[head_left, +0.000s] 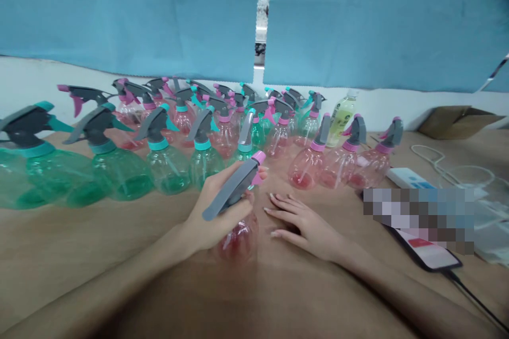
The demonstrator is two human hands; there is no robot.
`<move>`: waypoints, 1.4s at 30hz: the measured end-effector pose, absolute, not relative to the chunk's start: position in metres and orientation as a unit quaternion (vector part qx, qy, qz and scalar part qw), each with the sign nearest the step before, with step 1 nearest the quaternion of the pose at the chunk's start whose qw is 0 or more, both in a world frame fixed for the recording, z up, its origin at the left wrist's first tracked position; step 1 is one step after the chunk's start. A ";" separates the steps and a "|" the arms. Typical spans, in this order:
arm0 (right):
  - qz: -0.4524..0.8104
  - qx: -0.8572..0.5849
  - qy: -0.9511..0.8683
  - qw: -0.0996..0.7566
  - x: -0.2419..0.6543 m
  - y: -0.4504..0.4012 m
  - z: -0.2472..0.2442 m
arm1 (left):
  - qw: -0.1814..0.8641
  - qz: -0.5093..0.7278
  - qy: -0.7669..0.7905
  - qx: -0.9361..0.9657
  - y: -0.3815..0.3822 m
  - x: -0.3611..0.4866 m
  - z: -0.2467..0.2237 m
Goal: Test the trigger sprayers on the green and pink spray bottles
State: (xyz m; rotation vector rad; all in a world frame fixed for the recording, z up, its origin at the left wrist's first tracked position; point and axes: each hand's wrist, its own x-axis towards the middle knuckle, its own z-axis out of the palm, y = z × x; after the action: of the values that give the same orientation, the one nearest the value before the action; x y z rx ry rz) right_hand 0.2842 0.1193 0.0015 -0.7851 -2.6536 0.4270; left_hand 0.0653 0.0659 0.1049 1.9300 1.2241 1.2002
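Note:
My left hand [217,220] is closed around the neck of a pink spray bottle [238,241] with a grey and pink trigger head, at the middle of the table. The bottle stands upright and its neck is hidden by my fingers. My right hand [306,225] lies just right of it, fingers spread and holding nothing. Beyond my left hand runs a row of green spray bottles [169,172] with turquoise collars. Past my right hand stand 3 pink spray bottles [338,167] with pink collars.
Several more spray bottles [225,137] crowd the back of the table. A drink bottle [342,116] with yellow-green liquid is behind the pink ones. At right lie a phone [431,251] on a cable, a white power strip [409,177] and a brown cardboard piece [457,121]. A blue curtain [131,16] hangs behind.

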 end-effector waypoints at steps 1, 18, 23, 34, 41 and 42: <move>0.145 -0.277 -0.935 0.170 0.284 0.120 0.001 | 0.274 0.447 0.457 0.718 0.066 0.065 0.105; 0.131 -0.293 -0.927 0.196 0.290 0.124 -0.002 | 0.244 0.433 0.488 0.717 0.065 0.066 0.106; 0.144 -0.294 -0.924 0.197 0.291 0.124 0.000 | 0.263 0.430 0.492 0.710 0.066 0.065 0.105; 0.135 -0.295 -0.928 0.183 0.291 0.125 -0.001 | 0.283 0.442 0.484 0.700 0.065 0.066 0.105; 0.139 -0.293 -0.927 0.190 0.291 0.125 -0.002 | 0.281 0.442 0.484 0.701 0.065 0.067 0.106; 0.139 -0.294 -0.927 0.188 0.292 0.125 -0.001 | 0.275 0.444 0.486 0.701 0.065 0.067 0.106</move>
State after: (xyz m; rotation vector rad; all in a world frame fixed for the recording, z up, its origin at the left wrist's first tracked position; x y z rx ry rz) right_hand 0.2916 0.1251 -0.0015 -0.8256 -2.6069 0.3917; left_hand 0.0670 0.0651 0.1065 1.8829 1.3061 1.1932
